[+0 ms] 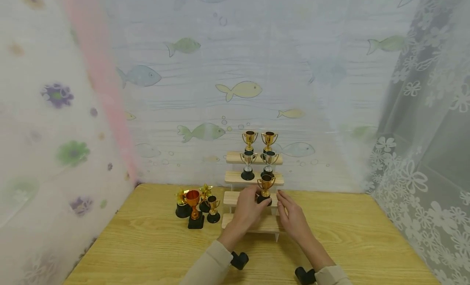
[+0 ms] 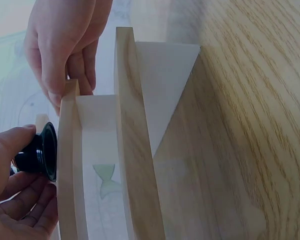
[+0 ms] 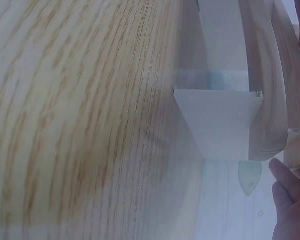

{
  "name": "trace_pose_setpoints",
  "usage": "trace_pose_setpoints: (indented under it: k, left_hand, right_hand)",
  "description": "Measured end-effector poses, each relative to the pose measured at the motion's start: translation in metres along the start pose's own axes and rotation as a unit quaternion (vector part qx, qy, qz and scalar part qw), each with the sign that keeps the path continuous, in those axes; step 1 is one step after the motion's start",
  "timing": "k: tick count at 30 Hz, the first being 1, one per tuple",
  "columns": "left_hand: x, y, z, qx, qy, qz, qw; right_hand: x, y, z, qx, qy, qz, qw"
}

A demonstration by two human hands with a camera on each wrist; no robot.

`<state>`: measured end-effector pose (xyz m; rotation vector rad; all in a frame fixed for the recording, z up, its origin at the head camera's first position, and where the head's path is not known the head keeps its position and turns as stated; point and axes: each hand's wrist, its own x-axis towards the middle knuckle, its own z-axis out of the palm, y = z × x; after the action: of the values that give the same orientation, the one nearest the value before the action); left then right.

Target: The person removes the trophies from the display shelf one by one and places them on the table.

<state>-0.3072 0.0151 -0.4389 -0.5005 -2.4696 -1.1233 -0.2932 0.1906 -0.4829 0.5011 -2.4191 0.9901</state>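
Observation:
My left hand (image 1: 249, 209) pinches the black base of a bronze-gold trophy cup (image 1: 265, 186) between thumb and fingers. The cup stands upright at the third tier from the top of a small wooden stepped display rack (image 1: 232, 198). In the left wrist view, the round black base (image 2: 49, 151) lies right against the tier's surface. My right hand (image 1: 293, 217) is at the right end of the same tier, fingers fairly straight and fingertips at the wood. Two gold cups (image 1: 249, 139) stand on the top tier and two silver cups (image 1: 248, 159) on the second.
Left of the rack, a larger orange-red trophy (image 1: 194, 209), a small gold cup (image 1: 213, 209) and two gold star trophies (image 1: 182, 207) stand on the wooden table (image 1: 147, 244). The lowest tier (image 1: 262, 224) is in front. A fish-print curtain (image 1: 205, 89) hangs behind.

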Motion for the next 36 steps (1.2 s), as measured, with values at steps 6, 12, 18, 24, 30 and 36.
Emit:
trace_pose_setpoints:
  k: [6, 12, 18, 24, 30, 36]
  left_hand:
    - [-0.002, -0.001, -0.007, 0.002, 0.000, -0.005, 1.0000]
    - [-0.005, 0.000, -0.012, 0.011, -0.001, -0.016, 0.9998]
    - [-0.008, 0.001, -0.019, 0.008, -0.006, -0.012, 0.9999]
    - [-0.011, 0.002, -0.025, 0.005, -0.008, -0.012, 0.9999]
    - [-0.014, 0.001, -0.029, 0.002, -0.014, -0.022, 0.9997]
    - [-0.018, 0.001, -0.033, 0.008, -0.014, -0.028, 0.9995]
  right_hand:
    - [0.000, 0.000, -0.001, -0.001, 0.000, 0.001, 1.000]
    - [-0.001, 0.000, -0.002, -0.001, -0.007, 0.006, 1.000]
    - [0.000, 0.000, -0.002, -0.004, -0.009, 0.009, 1.000]
    - [0.000, -0.001, -0.002, -0.005, -0.005, 0.008, 1.000]
    - [-0.001, -0.001, -0.002, -0.002, 0.001, 0.002, 1.000]
    - [-0.001, -0.002, -0.001, 0.000, 0.003, 0.001, 1.000]
